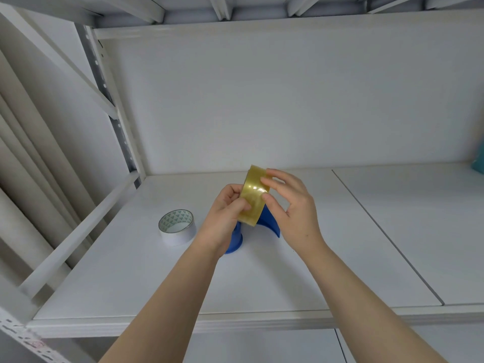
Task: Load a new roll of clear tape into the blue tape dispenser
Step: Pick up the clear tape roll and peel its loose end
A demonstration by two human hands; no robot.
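Roll of clear tape [253, 196], yellowish and glossy, raised on edge above the shelf [288, 279], outer band facing the camera, tilted slightly with its top leaning right. Held between both hands, just above the blue tape dispenser [268, 221].

Left hand [225, 218] wrapped around the roll's left side: thumb pressed across the lower part of the outer band, other fingers curled in behind the left rim, mostly hidden by the roll. Closed firmly on the roll.

Right hand [293, 205] set against the roll's right edge: fingertips [267, 182] laid on the upper right of the band, thumb tip touching the band lower down near the middle. Fingers only partly bent and slightly spread, palm standing clear of the roll, so a light fingertip contact rather than a full grasp. Impossible to tell whether a loose tape end is pinched there.

Dispenser resting on the shelf directly beneath the roll, largely covered by the hands: one rounded blue part showing under the left wrist, a curved blue piece showing below and right of the roll. Contact between roll and dispenser impossible to judge.

Left of the hands, apart from them, a white tape roll [177, 227] lying flat on the shelf, green triangle pattern printed inside its core.

White back panel [262, 100] behind, metal shelf upright [115, 113] at left.
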